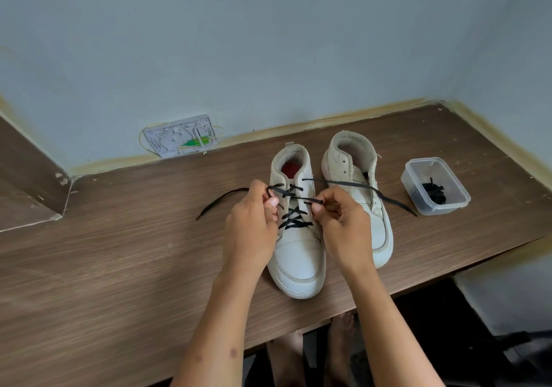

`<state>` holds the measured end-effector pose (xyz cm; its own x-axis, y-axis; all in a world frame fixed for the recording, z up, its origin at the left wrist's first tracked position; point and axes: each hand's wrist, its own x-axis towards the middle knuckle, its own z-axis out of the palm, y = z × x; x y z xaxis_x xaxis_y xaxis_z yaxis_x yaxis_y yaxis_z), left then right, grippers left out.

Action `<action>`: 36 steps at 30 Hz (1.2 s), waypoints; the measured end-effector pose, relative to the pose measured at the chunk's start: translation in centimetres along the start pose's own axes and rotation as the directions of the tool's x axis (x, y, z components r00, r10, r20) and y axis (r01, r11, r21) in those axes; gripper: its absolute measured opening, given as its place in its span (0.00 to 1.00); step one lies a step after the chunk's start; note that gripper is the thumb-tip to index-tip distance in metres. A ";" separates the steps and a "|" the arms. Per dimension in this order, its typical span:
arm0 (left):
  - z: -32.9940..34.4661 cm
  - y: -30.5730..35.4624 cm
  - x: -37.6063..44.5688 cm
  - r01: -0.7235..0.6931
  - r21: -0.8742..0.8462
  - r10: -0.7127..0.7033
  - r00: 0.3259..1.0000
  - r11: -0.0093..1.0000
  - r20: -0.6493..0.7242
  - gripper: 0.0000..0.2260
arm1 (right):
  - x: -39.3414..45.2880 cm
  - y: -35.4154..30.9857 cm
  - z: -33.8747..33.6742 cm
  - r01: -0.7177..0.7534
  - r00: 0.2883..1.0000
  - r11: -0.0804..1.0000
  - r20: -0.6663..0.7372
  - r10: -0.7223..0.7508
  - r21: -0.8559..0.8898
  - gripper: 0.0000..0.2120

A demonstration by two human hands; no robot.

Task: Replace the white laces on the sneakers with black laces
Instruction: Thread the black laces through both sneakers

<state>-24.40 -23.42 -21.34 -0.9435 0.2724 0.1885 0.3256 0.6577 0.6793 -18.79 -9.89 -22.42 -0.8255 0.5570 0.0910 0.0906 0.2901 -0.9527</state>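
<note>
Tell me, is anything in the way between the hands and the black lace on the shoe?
Nothing visible. The left hand and the right hand already pinch the black lace over the near sneaker. The second sneaker and the plastic container sit to the right, clear of them.

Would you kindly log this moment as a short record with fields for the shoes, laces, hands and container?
surface: wooden table
near sneaker: white, black lace crossed through its lower eyelets
far sneaker: white, no lace threaded that shows
left hand: pinching the lace at the near sneaker's left side
right hand: pinching the lace at its right side
plastic container: clear, open, holds a dark bundle, probably another lace
white laces: none in view
</note>
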 end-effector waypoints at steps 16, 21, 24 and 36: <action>-0.2 -0.5 0.5 0.058 -0.192 -0.045 0.996 0.980 0.071 0.06 | 0.1 -0.3 -0.8 0.058 0.997 0.998 0.048 -0.059 0.029 0.11; -0.1 0.0 0.2 0.020 -0.051 -0.019 1.000 0.999 0.021 0.07 | 0.5 -0.4 -1.5 0.167 0.982 0.982 0.102 -0.158 -0.090 0.20; -0.1 0.5 0.2 0.025 0.031 -0.025 1.000 0.999 -0.005 0.05 | 0.6 -0.1 -1.6 0.173 0.980 0.980 0.118 -0.161 -0.102 0.16; -1.8 -0.3 0.3 0.166 -0.410 -0.102 0.979 0.897 0.174 0.11 | -0.2 -0.4 -1.4 0.095 0.994 0.986 0.048 -0.103 0.136 0.10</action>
<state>-24.93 -24.79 -20.19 -0.9467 0.3220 -0.0081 0.1100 0.3467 0.9315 -17.89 -8.99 -21.61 -0.8561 0.4866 0.1744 -0.0652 0.2331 -0.9703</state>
